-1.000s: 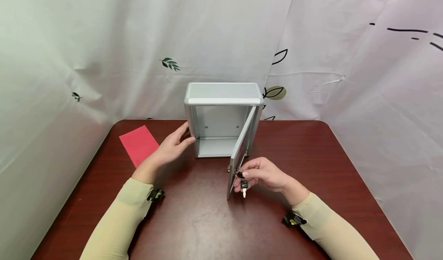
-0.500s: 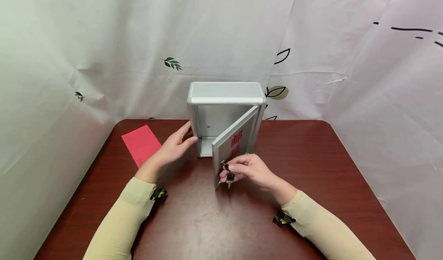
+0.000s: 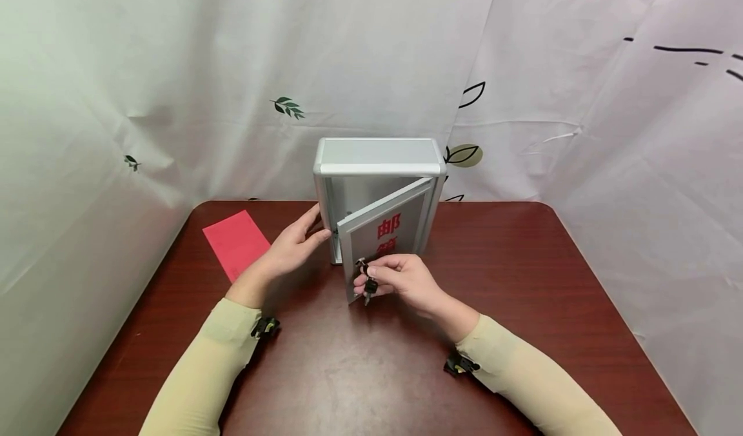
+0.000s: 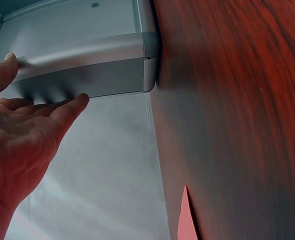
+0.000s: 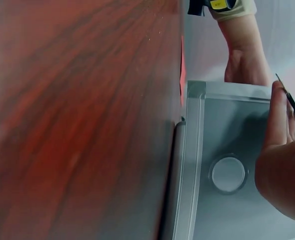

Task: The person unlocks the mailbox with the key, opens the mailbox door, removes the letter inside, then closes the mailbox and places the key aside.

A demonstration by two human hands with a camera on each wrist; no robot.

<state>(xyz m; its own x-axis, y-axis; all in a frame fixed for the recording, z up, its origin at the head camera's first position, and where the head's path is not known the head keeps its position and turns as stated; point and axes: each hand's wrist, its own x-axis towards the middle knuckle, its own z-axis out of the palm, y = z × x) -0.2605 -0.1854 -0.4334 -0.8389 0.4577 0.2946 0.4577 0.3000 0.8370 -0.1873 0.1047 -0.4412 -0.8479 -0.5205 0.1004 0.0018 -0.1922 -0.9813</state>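
Observation:
A silver metal mailbox (image 3: 380,152) stands upright at the back of the table, its door (image 3: 406,223) hinged on the right and standing ajar. Red characters mark the door's face. My left hand (image 3: 288,249) rests against the mailbox's left side; in the left wrist view its fingers lie along the side wall and the thumb touches the front edge. With my right hand (image 3: 403,282) I pinch a black-headed key (image 3: 364,269) at the lock near the door's free edge. A second key (image 3: 370,287) dangles below it. The door hides most of the mailbox's inside.
A red envelope (image 3: 235,239) lies on the dark wood table (image 3: 493,262), left of the mailbox and partly behind my left forearm. White fabric (image 3: 371,49) with printed leaves hangs close behind the table and along both sides.
My right hand has moved left with the key, swinging the door from wide open to partly closed against the mailbox. The red characters have come into view. My left hand stays at the mailbox's side.

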